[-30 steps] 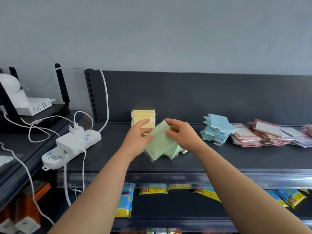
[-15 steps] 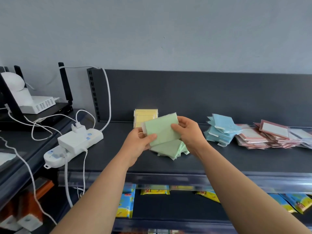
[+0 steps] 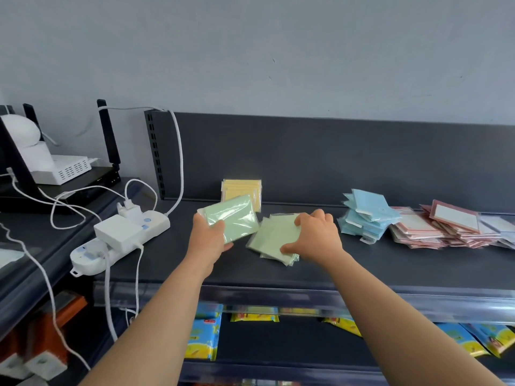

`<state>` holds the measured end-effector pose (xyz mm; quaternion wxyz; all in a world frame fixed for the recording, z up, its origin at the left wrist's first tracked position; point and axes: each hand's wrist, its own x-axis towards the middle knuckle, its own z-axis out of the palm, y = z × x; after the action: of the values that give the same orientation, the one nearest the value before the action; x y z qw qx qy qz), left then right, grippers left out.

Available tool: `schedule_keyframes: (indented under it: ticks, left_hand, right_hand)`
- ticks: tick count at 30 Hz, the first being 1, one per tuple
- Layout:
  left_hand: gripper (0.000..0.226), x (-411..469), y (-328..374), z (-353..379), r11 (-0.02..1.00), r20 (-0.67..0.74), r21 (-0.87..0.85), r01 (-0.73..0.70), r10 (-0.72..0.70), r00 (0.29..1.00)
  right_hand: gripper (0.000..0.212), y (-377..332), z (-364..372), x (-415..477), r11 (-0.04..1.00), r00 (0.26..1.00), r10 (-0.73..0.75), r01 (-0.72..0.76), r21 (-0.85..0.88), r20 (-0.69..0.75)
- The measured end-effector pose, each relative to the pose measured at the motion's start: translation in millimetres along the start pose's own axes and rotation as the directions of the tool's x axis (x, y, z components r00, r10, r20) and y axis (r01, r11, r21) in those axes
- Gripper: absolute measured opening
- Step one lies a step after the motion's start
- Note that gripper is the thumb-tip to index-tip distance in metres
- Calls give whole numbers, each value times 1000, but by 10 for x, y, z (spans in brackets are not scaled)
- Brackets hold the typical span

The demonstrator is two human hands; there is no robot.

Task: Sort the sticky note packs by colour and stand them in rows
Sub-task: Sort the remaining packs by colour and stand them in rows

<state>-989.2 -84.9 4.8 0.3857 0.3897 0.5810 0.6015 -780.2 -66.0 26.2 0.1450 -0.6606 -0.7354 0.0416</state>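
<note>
a green pack (image 3: 235,218) is held in the left grip (image 3: 209,242), with the thumb across its near corner and the fingers beneath. it is lifted clear of the shelf (image 3: 390,270) and tilted. the right grip (image 3: 315,236) is closed over the green pile (image 3: 270,238), thumb at the near edge and fingers curled over the far edge. the pile is probably being steadied or gathered for the next pack, though how many packs are caught cannot be told.

the held pack is kept just in front of the yellow packs (image 3: 246,189), which stand upright against the back panel (image 3: 306,162) at the far left. a green row beside them is judged to be the aim. the green pile lies flat and fanned out near the middle of the shelf. to its right a blue pile (image 3: 367,215) and then a pink pile (image 3: 434,231) lie loose, so both are taken as not yet stood.

the green pack is seen as a thin, pale square sealed in clear film, with glare across its face. such film is likely to be slippery, and a thin pack will probably need support to stand.
</note>
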Motion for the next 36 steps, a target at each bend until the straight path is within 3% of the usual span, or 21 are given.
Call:
schedule_keyframes:
  ticks: [6,9,11,13,15,21,24,26,29,31,36]
  left_hand:
    - [29,-8,-33,-41,999,-36,43,0,1,999]
    - [29,-20,-20,-67,997,-48,79,-19,23,999]
    - [26,-27,-8,-83,996,-35,89,-18,22,999]
    - [23,-47,20,-74,996,10,84,-17,16,1000]
    - [22,-97,63,-41,997,91,71,-14,8,996]
    - [26,-190,120,62,993,296,98,-70,38,954]
    - [32,-143,78,58,976,232,186,-112,67,970]
    - [28,-112,39,30,975,165,205,-91,57,985]
    - [26,-72,-25,6,980,76,195,-40,25,997]
    - [26,-62,-59,15,986,46,166,-18,10,999]
    - [26,-28,-109,22,990,29,140,3,-7,1000]
  right_hand:
    - [60,-2,7,-9,997,998,48,-50,54,51]
    - [33,43,-45,3,951,997,40,-59,302,68]
    - [17,109,-101,23,844,996,9,-56,534,90]
    - [14,165,-164,45,748,990,-40,-61,661,136]
    - [14,158,-196,53,720,976,-101,-62,691,193]
    - [40,-89,-136,60,692,988,-83,-36,721,128]
    - [49,-49,-84,96,707,1000,22,-29,707,19]
    - [59,66,-68,133,821,994,93,-48,569,-50]
    - [78,171,14,150,934,989,151,-144,328,6]
    - [84,163,98,143,956,986,159,-165,241,43]
    - [82,149,219,143,944,972,234,-230,237,11]
